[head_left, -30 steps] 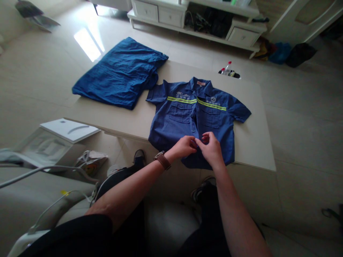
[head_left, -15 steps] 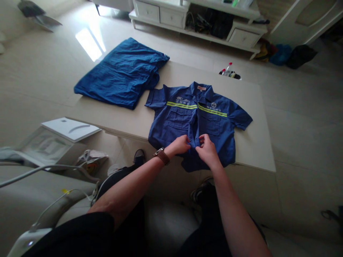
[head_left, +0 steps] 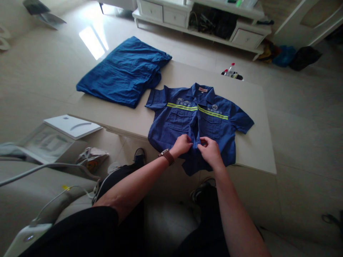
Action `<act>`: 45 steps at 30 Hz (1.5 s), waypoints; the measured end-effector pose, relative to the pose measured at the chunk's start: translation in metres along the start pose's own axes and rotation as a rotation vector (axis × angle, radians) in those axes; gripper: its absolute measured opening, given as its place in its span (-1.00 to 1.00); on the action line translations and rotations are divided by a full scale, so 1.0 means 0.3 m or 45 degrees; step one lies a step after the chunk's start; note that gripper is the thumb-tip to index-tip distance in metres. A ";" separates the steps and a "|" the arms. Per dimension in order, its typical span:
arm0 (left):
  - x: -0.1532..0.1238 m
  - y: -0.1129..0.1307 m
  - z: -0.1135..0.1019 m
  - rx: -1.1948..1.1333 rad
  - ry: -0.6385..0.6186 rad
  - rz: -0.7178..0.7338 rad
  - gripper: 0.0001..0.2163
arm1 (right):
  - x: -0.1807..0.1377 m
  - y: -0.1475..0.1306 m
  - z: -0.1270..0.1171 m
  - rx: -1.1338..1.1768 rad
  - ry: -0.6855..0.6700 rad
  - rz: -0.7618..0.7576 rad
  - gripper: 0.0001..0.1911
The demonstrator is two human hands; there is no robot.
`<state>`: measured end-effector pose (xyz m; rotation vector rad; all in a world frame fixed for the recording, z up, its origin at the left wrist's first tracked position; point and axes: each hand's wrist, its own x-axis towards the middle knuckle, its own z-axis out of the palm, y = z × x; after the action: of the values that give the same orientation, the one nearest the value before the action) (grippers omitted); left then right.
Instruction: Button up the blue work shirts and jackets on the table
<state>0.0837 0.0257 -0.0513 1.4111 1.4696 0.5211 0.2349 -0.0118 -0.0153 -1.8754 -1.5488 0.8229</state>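
A blue short-sleeved work shirt (head_left: 179, 119) lies face up on a pale table (head_left: 254, 150), its collar pointing away from me. Yellow reflective stripes cross its chest above two flap pockets, and its lower hem hangs over the near edge. My left hand (head_left: 182, 144), with a brown-strapped watch on the wrist, pinches one front edge low down. Opposite it, my right hand (head_left: 211, 151) is closed on the other front edge. A narrow gap parts the two edges. Any buttons between my fingertips are too small to make out.
Folded blue cloth (head_left: 120, 75) lies at the table's far left. Bottles with red caps (head_left: 230, 69) stand beyond the far edge. A white box (head_left: 72, 126) is at the left, near a cable (head_left: 50, 165). Behind runs a white cabinet (head_left: 174, 18).
Both hands keep hold of the shirt's front edges and have shifted only slightly. The view has moved a little, so most things appear slightly farther right.
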 end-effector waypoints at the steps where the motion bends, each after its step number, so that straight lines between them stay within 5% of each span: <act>1: 0.000 -0.001 0.004 -0.021 -0.003 -0.006 -0.90 | -0.001 -0.001 -0.002 0.004 0.002 -0.007 -0.66; 20: 0.015 -0.032 0.038 -0.009 0.012 -0.019 -0.96 | -0.019 -0.021 -0.041 -0.046 0.047 -0.035 -0.66; 26: -0.005 0.023 -0.020 0.201 0.175 0.299 -0.96 | -0.020 -0.021 -0.054 -0.069 0.090 -0.006 -0.72; 35: -0.085 0.104 -0.071 0.863 0.069 0.623 -0.84 | -0.017 -0.041 -0.052 0.016 0.060 -0.040 -0.67; 45: -0.073 0.090 -0.075 0.573 0.019 0.677 -0.87 | -0.015 -0.038 -0.041 0.080 0.077 -0.049 -0.64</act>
<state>0.0742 0.0188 -0.0118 2.1838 1.2603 0.5422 0.2362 -0.0147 0.0018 -1.8040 -1.5001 0.7813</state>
